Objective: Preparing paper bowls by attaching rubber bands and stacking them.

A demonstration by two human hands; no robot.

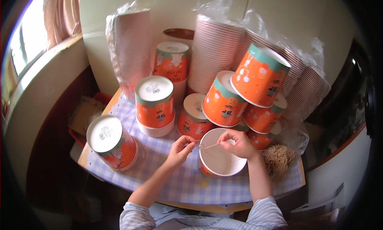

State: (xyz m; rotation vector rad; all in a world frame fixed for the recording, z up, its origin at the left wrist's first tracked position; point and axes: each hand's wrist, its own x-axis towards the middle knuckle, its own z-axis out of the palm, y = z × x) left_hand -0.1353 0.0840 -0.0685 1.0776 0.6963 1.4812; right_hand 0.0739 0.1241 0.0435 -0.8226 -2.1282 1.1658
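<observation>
An orange paper tub [203, 169] stands mouth up in front of me, its white inside showing. Over its mouth my right hand [238, 144] is closed in a pinch on a thin tan string [210, 146]. My left hand [182, 149] pinches at the string's other end, beside the tub's left rim. The string spans the short gap between my fingers, with a small loop or bend near the rim. A tangled bundle of tan string [278, 160] lies on the table to the right of the tub.
Upside-down orange tubs stand at the left [115, 146], behind the open tub [155, 102] and stacked at the right [261, 74]. Tall plastic-wrapped stacks of tubs [217, 50] line the wall. A checked cloth [167, 186] covers the table, whose front edge is near my body.
</observation>
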